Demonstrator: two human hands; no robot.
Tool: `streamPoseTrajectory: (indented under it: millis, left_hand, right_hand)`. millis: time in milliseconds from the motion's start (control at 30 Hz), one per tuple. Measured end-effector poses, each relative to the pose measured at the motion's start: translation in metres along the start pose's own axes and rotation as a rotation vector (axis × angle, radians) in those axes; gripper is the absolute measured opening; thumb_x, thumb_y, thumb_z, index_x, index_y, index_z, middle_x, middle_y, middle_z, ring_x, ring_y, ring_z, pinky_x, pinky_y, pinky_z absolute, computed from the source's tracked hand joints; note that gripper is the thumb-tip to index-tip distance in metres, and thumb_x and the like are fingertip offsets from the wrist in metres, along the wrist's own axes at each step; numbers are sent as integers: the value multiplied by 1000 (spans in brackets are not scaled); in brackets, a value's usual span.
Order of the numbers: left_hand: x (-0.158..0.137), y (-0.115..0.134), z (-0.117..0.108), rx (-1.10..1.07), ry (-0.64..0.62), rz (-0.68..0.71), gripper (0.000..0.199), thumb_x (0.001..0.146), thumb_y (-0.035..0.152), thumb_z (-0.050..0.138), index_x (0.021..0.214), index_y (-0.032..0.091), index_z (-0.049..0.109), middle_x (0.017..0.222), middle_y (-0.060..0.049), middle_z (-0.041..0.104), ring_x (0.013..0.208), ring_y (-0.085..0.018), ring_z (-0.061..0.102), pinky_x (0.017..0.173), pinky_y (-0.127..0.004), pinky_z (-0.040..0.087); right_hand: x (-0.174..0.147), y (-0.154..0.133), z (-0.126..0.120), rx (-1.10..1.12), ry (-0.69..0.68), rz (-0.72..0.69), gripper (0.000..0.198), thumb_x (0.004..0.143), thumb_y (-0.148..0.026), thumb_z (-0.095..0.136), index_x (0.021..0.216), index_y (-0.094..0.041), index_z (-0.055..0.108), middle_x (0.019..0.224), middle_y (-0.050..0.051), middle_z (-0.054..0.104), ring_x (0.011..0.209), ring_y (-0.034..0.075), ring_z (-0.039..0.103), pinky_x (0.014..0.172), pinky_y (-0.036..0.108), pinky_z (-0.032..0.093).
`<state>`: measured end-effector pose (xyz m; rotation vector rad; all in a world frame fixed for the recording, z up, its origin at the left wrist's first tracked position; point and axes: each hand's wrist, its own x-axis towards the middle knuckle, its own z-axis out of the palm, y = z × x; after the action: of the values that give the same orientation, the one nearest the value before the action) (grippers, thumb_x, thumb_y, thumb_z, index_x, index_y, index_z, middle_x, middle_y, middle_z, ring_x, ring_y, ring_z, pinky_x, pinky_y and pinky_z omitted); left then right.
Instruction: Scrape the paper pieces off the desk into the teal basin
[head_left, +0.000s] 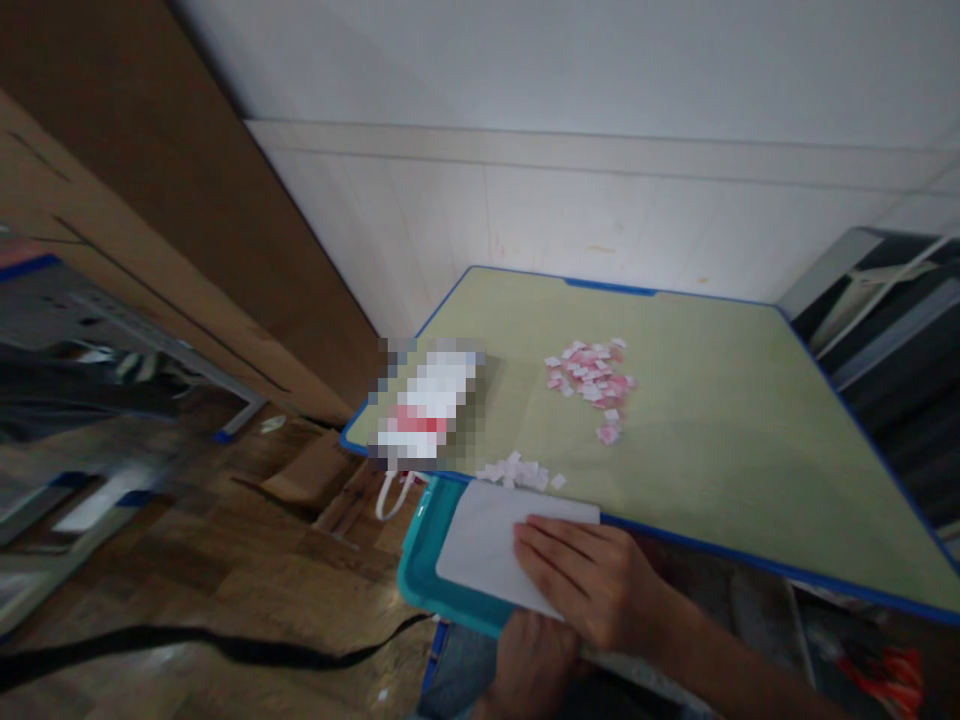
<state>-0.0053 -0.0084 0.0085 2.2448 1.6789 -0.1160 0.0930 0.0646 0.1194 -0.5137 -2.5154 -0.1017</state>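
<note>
A flat white sheet (484, 545) with rounded corners lies over a teal plastic bin (420, 580) at the table's front edge. On top of it rests my right hand (592, 575), fingers stretched out and lying flat. Below, at the near edge of sheet and bin, my left hand (536, 650) is closed with its knuckles up. Its fingertips are hidden, so I cannot tell what it grips. Small white paper squares (525, 472) lie just beyond the sheet. Farther back is a loose heap of small pink and white pieces (592, 375).
The pale yellow-green table (712, 400) has a blue rim and stands against a white wall (600, 220). A blurred white and red item (427, 400) sits at its left. Cardboard (304, 475) and a black strap (285, 650) are at lower left. Folded tables (900, 310) lean at right.
</note>
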Motion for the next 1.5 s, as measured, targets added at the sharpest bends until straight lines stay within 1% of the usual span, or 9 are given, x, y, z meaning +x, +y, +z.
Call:
streamPoseTrajectory:
  millis: [167,267,367,567,700,900,1067,1233,1500]
  left_hand:
    - [1,-2,-4,20,16,115,54,66,37,56,116,28,38,121,-17,44,77,-23,59,58,-35,51]
    - [0,-1,-6,37,25,136,62,66,34,57,121,27,29,125,-22,37,74,-24,59,56,-36,51]
    - [0,-1,-4,33,35,141,55,67,34,55,118,25,36,126,-22,35,76,-25,59,56,-36,51]
    - [0,-2,-6,23,-7,143,53,70,36,52,119,25,35,127,-21,35,79,-24,59,58,-34,51]
    - [1,-2,-8,26,-15,146,51,71,35,50,119,25,35,127,-21,34,79,-24,59,58,-34,51]
    - [0,-2,-9,28,-1,152,42,76,31,43,116,25,38,126,-22,35,76,-23,60,56,-34,51]
    - [0,-1,-8,33,20,150,50,67,39,54,113,24,42,126,-23,35,74,-24,60,56,-34,51]
    - [0,-2,-5,28,50,156,59,60,45,59,112,23,43,124,-24,37,73,-25,60,54,-35,51]
    - [-1,-1,-3,54,71,145,39,75,27,44,114,25,40,124,-22,38,70,-23,61,52,-34,51]
  right_hand:
    - [0,19,-24,-34,93,150,32,79,-10,34,103,-7,56,104,12,60,102,17,51,83,29,45]
    - [-10,28,-27,-13,79,186,34,78,-8,35,107,-8,53,107,11,58,105,17,49,85,30,44]
    - [-20,34,-25,23,95,276,35,78,-7,35,106,-12,55,104,10,60,99,16,53,83,30,45]
    - [-13,64,-32,182,143,937,23,72,-31,52,76,-13,67,61,4,66,49,16,58,45,24,45]
    - [-9,89,-22,499,108,1123,27,64,-35,58,68,-10,65,46,1,56,38,11,47,34,20,33]
    - [4,85,5,677,86,1116,26,63,-35,57,63,-9,60,51,1,54,44,10,46,39,20,35]
    - [16,70,-1,780,-17,1017,23,64,-33,57,56,-11,58,46,-3,48,41,7,39,37,17,28]
    - [9,79,-6,700,59,1071,26,65,-36,57,63,-11,60,46,-2,49,40,7,38,38,18,28]
    - [18,74,3,698,-37,1009,21,65,-30,56,57,-11,59,45,-2,47,41,7,38,37,17,27]
